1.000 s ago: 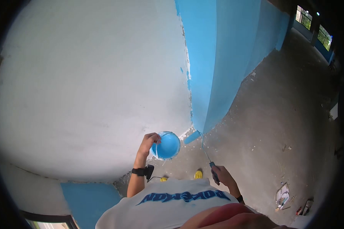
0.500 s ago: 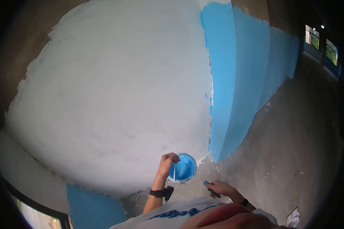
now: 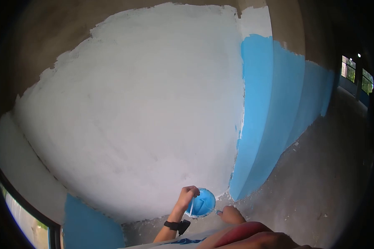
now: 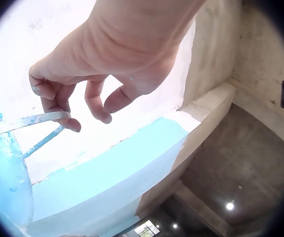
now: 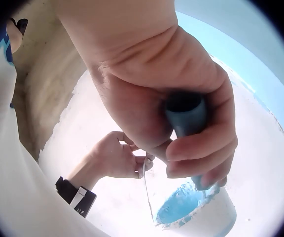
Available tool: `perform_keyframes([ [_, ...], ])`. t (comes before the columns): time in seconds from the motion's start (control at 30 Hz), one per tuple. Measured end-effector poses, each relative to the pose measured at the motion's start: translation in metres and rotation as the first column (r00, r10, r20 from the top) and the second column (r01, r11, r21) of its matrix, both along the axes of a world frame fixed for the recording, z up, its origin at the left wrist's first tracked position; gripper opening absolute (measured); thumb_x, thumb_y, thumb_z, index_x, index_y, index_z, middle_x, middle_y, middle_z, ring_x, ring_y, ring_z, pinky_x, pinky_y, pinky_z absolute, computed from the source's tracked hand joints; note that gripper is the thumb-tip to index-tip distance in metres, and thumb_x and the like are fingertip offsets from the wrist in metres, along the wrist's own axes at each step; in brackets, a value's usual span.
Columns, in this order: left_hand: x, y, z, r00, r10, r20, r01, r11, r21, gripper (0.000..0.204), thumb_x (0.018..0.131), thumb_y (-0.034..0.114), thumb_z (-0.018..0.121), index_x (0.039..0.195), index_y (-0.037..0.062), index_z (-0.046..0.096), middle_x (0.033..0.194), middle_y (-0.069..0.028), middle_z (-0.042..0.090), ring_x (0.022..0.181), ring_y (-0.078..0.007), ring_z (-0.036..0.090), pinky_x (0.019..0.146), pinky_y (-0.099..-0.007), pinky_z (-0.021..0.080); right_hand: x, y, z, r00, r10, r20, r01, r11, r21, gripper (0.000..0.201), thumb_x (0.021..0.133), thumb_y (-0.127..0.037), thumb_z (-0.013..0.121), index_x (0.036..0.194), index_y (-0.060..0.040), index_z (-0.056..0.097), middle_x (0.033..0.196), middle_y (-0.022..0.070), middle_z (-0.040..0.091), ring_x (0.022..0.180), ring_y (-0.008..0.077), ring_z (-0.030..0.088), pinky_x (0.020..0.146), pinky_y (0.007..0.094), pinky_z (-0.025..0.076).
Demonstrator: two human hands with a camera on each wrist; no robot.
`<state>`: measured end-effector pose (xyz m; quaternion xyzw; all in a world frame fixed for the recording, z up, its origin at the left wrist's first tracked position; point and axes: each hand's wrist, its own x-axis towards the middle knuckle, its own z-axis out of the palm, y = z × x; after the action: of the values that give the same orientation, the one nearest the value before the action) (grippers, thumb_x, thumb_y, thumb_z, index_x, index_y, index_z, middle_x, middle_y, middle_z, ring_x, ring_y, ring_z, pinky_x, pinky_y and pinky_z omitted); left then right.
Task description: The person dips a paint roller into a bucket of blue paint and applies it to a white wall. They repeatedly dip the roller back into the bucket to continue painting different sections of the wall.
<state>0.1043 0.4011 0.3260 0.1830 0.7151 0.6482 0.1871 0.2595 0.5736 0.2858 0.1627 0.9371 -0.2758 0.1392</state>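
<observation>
My left hand [image 3: 188, 196] holds up a white bucket [image 5: 223, 217] by its paint-smeared handle [image 4: 42, 117], the strap hooked over its curled fingers. Blue paint [image 3: 201, 200] coats the inside of the bucket. In the right wrist view my right hand [image 5: 181, 74] wraps its fingers round the dark teal grip of a paint roller [image 5: 187, 118], which points down into the bucket. The roller's sleeve is down inside the bucket, blending with the blue paint in the head view.
Ahead stands a broad white wall [image 3: 145, 108]; a blue-painted wall section [image 3: 257, 116] adjoins it on the right. Grey floor [image 3: 303, 186] with paint specks stretches right. Another blue patch [image 3: 91, 222] and a window [image 3: 29, 220] lie at lower left.
The roller has gone from beside the bucket down into it, my right hand moving closer to the rim. The head view has tilted up, showing more of the upper wall.
</observation>
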Motion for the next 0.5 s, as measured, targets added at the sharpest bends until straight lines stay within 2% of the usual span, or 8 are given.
perform_keyframes([
  [0.03,0.003,0.001,0.001,1.0,0.001,0.016,0.0,1.0,-0.01,0.023,0.08,0.013,0.049,0.073,-0.0025,0.065,0.072,-0.0083,0.063,0.071,-0.0154,0.054,0.069,-0.0279,0.043,-0.003,-0.004,0.007,0.998,-0.032,0.047,0.034,0.999,-0.036,0.04,0.09,-0.036,0.058,0.093,0.0025,0.068,0.099,0.0269,0.066,0.099,0.0385,0.063,0.088,0.0466,0.048],
  [0.23,-0.001,-0.002,-0.019,0.999,0.034,0.023,-0.033,0.998,-0.046,0.025,0.079,0.018,0.053,0.076,-0.0039,0.066,0.072,-0.0089,0.064,0.07,-0.0153,0.057,0.066,-0.0283,0.045,-0.014,-0.008,-0.002,0.997,0.064,0.034,-0.062,0.996,-0.061,0.037,0.089,-0.032,0.059,0.096,0.0036,0.068,0.1,0.0269,0.065,0.097,0.0429,0.062,0.087,0.0469,0.048],
  [0.3,-0.003,-0.007,-0.021,0.994,0.113,0.003,-0.113,0.989,-0.093,0.026,0.079,0.019,0.054,0.077,-0.0044,0.066,0.071,-0.0095,0.064,0.069,-0.0157,0.058,0.064,-0.0283,0.045,-0.008,-0.004,0.009,0.998,0.066,0.012,-0.065,0.995,-0.076,0.04,0.088,-0.034,0.06,0.093,0.0053,0.068,0.096,0.0287,0.065,0.094,0.0433,0.063,0.085,0.0475,0.049],
  [0.5,0.01,-0.005,-0.022,0.995,0.066,0.072,-0.059,0.993,-0.1,0.027,0.08,0.019,0.054,0.079,-0.004,0.067,0.071,-0.0106,0.065,0.069,-0.0162,0.06,0.065,-0.0271,0.046,-0.015,-0.005,-0.021,0.997,0.068,-0.043,-0.071,0.993,-0.093,0.042,0.088,-0.034,0.062,0.088,0.0075,0.067,0.09,0.0311,0.064,0.089,0.0446,0.063,0.08,0.0478,0.05],
])
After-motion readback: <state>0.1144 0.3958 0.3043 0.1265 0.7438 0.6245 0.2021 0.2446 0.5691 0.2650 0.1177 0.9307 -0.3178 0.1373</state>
